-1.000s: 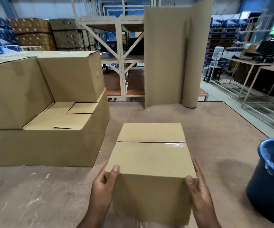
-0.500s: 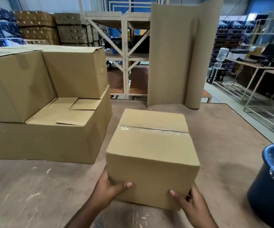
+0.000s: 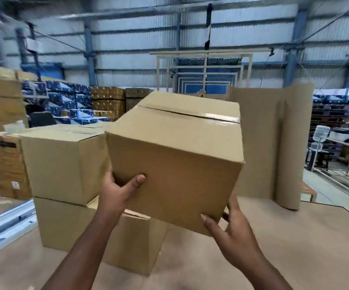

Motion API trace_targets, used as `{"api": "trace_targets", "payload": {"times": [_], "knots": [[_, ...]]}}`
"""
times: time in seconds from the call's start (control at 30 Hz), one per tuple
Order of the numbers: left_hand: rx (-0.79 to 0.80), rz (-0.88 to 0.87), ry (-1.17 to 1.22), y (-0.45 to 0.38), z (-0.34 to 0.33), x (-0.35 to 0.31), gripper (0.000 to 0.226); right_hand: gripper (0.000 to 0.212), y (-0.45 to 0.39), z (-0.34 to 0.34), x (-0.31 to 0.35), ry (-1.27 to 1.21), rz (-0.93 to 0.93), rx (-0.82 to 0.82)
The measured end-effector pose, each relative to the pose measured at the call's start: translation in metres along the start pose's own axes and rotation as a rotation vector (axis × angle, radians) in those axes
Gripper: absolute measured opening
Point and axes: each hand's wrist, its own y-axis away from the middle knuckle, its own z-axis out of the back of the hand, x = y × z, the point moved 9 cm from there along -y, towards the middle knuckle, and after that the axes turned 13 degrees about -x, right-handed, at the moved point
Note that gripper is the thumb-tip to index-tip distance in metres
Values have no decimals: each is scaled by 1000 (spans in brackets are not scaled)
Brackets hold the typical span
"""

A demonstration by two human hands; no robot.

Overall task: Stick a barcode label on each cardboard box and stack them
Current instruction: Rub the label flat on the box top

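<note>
Above brown table (image 3: 295,248), plain cardboard box (image 3: 175,160) held in air, tilted, clear tape along top seam, no label visible on shown faces. Left hand (image 3: 117,191) grips lower left corner, thumb across front face. Right hand (image 3: 230,229) grips lower right corner, fingers curled beneath. Behind left: two stacked boxes (image 3: 64,164), matte tan. Behind right: upright roll of corrugated sheet (image 3: 284,143).
</note>
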Motion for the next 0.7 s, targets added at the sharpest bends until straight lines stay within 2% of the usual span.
{"api": "trace_targets", "payload": {"times": [0.07,0.2,0.33,0.37,0.47,0.53,0.63,0.7], "knots": [[-25,-18,-29,-29,21,-3,71,101,-12,-35,8,-36,20,53],[-39,2,-106,-75,62,25,90,102,-24,-101,6,-57,47,181],[-26,64,-165,-96,83,69,67,100,-33,-140,-16,-15,36,203],[-13,67,-198,-100,87,79,69,99,-33,-150,-23,2,25,205],[40,39,-390,-115,99,103,100,105,-30,-168,-38,80,19,183],[25,-100,-570,-122,108,100,106,108,-25,-178,-44,124,29,178],[-55,-561,-847,-131,111,61,104,110,-23,-192,-49,161,32,156],[-55,-702,-976,-150,109,43,112,110,-27,-202,-48,174,55,125]]}}
